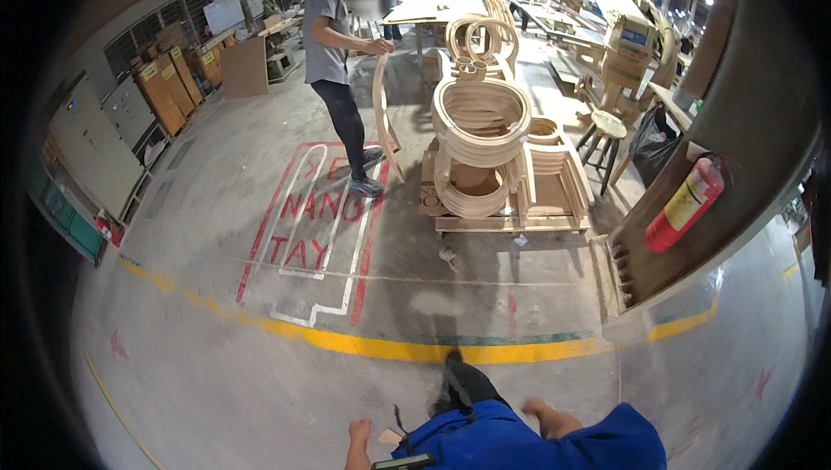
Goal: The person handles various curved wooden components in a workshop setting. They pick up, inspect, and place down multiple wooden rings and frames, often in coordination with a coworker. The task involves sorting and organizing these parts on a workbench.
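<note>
My left hand [359, 429] hangs low beside my blue-clad body, its fingers curled closed. Whatever it may hold is hidden. A small tan flat piece [391, 437] shows between that hand and my clothes; whether the hand touches it I cannot tell. On the other side, my right hand [537, 407] is near my waist, small and blurred, with its fingers not clear. A dark flat device [404, 462] sits at the lower edge against my blue garment. One dark shoe [454, 357] reaches the yellow floor line [389, 348].
Ahead stands a pallet [511, 224] stacked with round wooden frames [481, 93]. A person in grey [329, 28] at left holds a curved wooden part [381, 106]. To the right are a stool [608, 124] and a pillar with a fire extinguisher [686, 206]. Cabinets [95, 141] line the left.
</note>
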The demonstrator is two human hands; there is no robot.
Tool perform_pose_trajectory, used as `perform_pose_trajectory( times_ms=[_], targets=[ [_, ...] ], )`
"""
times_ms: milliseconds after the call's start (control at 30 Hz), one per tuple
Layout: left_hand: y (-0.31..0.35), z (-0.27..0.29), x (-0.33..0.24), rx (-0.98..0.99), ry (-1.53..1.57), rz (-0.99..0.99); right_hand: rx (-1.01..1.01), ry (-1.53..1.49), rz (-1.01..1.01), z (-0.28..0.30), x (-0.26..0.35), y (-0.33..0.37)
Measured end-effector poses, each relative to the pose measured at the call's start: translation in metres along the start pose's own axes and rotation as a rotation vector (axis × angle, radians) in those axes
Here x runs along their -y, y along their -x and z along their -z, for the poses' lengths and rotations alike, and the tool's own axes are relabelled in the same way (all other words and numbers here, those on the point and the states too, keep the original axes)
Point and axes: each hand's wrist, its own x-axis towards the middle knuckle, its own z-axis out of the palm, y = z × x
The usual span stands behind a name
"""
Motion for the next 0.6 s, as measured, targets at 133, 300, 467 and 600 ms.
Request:
perform_pose_trajectory(
  times_ms=[133, 300, 467, 600],
  targets=[
    [-0.072, 0.002, -0.101, -0.053, -0.052, -0.110, 0.272, -0.085, -0.330, 0.011, -0.017, 0.013],
    [-0.140, 0.011, -0.201, 0.018, 0.019, 0.022, 0.212, -0.094, -0.218, 0.101, 0.069, -0.082],
    [-0.194, 0.004, -0.303, 0.126, -0.205, -0.182, -0.712, -0.300, 0.369, 0.319, 0.250, -0.240],
    [-0.271, -0.009, -0.374, 0.411, 0.142, -0.138, -0.799, -0.598, 0.555, 0.546, 0.411, -0.261]
  ],
)
